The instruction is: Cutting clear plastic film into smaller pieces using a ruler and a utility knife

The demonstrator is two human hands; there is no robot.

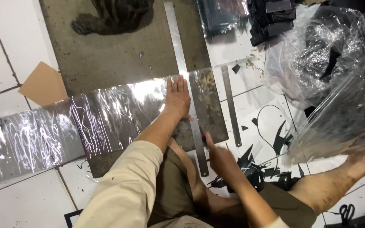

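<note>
My left hand (177,98) lies flat, fingers together, pressing down on a long metal ruler (182,67) and the clear plastic strip (81,122) beneath it. The strip stretches leftward across a dark grey cutting board (106,55). My right hand (219,157) is closed near the ruler's near end, at the board's front edge; whether it holds a blade is hidden. A shorter metal ruler (231,105) lies on the floor just right of the board.
White floor tiles surround the board. A brown cardboard piece (42,84) lies at left. Crumpled clear plastic bags (322,55) pile at right, black stacked pieces (271,19) at top right. Black offcuts (258,166) litter the floor. Scissors (346,211) sit bottom right. My bare knee (339,177) extends right.
</note>
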